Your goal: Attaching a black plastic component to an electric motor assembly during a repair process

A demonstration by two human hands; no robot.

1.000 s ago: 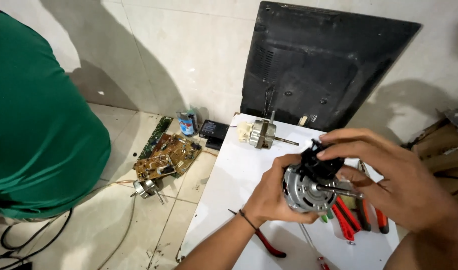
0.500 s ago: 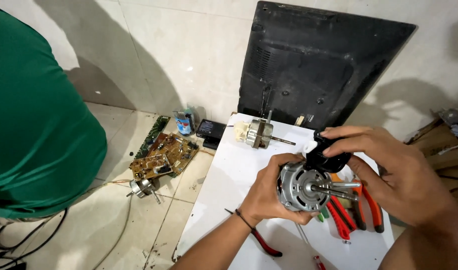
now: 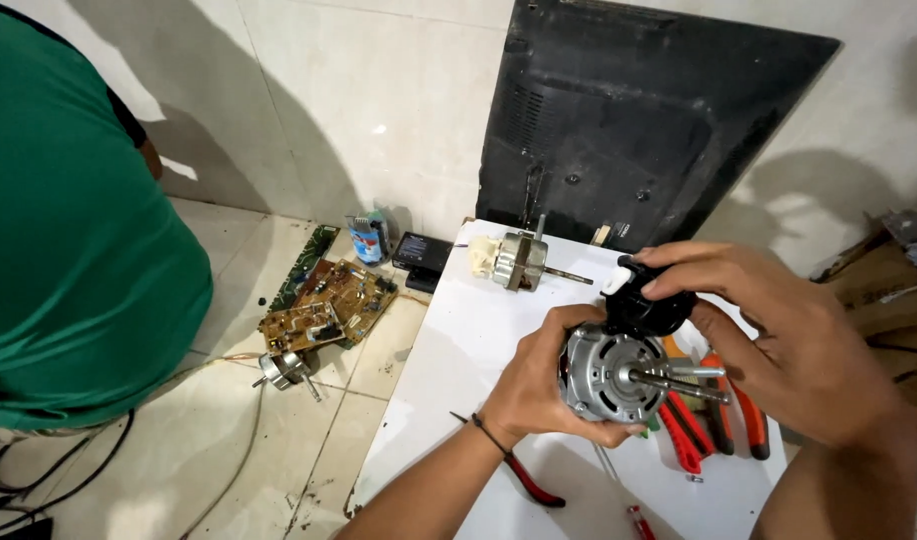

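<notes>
Left hand (image 3: 535,385) wrapped around motor (image 3: 604,375) held above white table (image 3: 449,380), right hand (image 3: 779,335) pinching black part (image 3: 651,310) atop it, shaft pointing right over red pliers (image 3: 714,415), second motor (image 3: 519,260) farther back, circuit boards (image 3: 324,310) on floor.

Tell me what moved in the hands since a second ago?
The round silver metal motor sank slightly toward the white table, both hands with it. The left hand still cups its body; the right hand keeps its grip on the black plastic end. The second motor and red-handled pliers stayed put.
</notes>
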